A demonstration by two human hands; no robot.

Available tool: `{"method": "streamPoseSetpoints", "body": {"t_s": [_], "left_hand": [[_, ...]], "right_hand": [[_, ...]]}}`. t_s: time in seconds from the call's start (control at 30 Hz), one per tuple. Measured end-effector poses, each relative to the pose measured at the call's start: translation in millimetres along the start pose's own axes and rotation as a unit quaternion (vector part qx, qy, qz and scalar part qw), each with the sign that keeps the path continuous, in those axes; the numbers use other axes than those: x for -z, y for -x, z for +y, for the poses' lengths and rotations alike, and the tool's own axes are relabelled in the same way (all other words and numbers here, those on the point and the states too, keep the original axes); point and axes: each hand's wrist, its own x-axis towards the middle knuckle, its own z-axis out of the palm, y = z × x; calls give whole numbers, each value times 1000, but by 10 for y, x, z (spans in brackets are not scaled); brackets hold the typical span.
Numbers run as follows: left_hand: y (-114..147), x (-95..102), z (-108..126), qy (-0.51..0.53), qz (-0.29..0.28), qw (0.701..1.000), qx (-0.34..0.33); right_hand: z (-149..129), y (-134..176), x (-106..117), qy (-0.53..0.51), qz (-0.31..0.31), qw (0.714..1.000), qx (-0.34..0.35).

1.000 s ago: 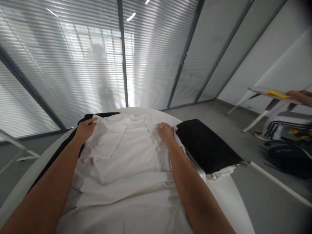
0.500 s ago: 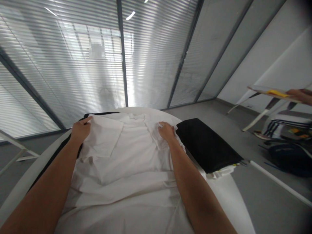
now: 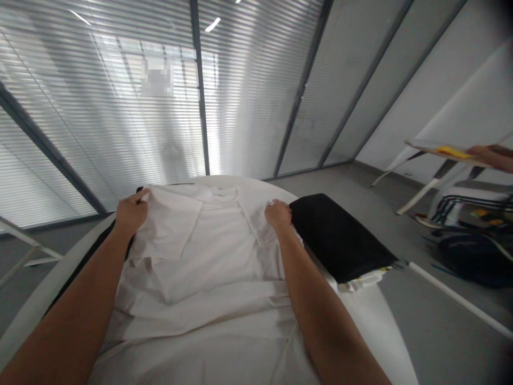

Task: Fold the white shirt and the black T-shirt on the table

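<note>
A white T-shirt [image 3: 208, 262] lies spread over a white round table [image 3: 372, 331], its collar at the far edge and loose wrinkles across its lower half. At the far left, my left hand [image 3: 132, 214] pinches the edge of one short sleeve. My right hand [image 3: 279, 215] is closed on the other sleeve near the right shoulder; the fingertips are partly hidden. Under the shirt's left side, a strip of black cloth [image 3: 84, 267] shows along the table.
A folded black item [image 3: 340, 235] rests on white material at the table's right. Farther right, a person's hand [image 3: 495, 156] is by another table [image 3: 425, 147], with a dark bag [image 3: 473, 256] on the floor. A glass partition with blinds [image 3: 248, 96] stands ahead.
My right hand has moved slightly to the right, and the right sleeve lies flatter. My left hand keeps its hold on the left sleeve, its fingers more curled in.
</note>
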Motion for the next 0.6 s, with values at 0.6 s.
{"method": "streamPoseSetpoints", "body": {"t_s": [0.6], "left_hand": [[482,-584,539,-138,-53,968,-202]], "right_hand": [[-63,-62,176,28,-57,998,8]]}}
